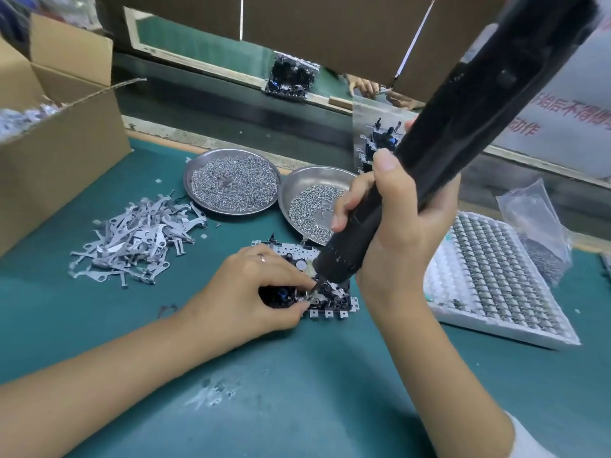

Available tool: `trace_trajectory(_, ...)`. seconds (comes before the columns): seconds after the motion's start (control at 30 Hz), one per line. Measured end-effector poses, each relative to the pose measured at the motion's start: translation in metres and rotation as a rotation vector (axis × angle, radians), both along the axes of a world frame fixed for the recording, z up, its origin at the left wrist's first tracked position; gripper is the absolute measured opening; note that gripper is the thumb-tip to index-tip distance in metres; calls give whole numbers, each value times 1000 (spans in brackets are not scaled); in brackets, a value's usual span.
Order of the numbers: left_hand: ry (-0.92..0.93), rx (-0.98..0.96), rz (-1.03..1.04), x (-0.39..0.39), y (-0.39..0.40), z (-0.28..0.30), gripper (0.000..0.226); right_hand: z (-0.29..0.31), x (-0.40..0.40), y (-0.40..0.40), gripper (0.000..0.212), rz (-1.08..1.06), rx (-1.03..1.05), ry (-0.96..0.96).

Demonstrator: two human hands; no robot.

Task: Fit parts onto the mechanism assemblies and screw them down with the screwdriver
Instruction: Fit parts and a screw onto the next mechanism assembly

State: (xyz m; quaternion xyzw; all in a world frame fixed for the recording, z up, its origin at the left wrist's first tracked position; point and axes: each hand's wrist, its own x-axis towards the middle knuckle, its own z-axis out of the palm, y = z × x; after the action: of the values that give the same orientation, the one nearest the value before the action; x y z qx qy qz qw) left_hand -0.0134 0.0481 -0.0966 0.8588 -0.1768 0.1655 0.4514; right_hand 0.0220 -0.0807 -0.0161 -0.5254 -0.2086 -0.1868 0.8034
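Note:
A mechanism assembly (334, 307) of metal plate and black parts lies on the green mat in the middle. My left hand (251, 289) rests on its left half, thumb and fingertips pinching a small part on it beside the screwdriver tip. My right hand (393, 223) grips the black electric screwdriver (439, 153), which slants down to the left with its tip on the assembly. A pile of grey stamped metal levers (132, 239) lies to the left.
Two round steel dishes of screws (231, 183) (310, 200) sit behind the assembly. A white tray of small parts (496, 279) and a plastic bag (535, 233) lie at right. An open cardboard box (59, 137) stands at left. Another assembly (291, 77) sits on the far conveyor.

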Motion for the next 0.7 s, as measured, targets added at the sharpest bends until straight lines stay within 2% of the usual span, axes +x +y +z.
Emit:
trace_trajectory(0.27,-64,30,-10,2,0,-2,21,-8,-1,5,29,11,14,-1)
trace_trajectory(0.7,-19,27,-32,2,0,-1,22,-10,-3,9,26,28,14,-21)
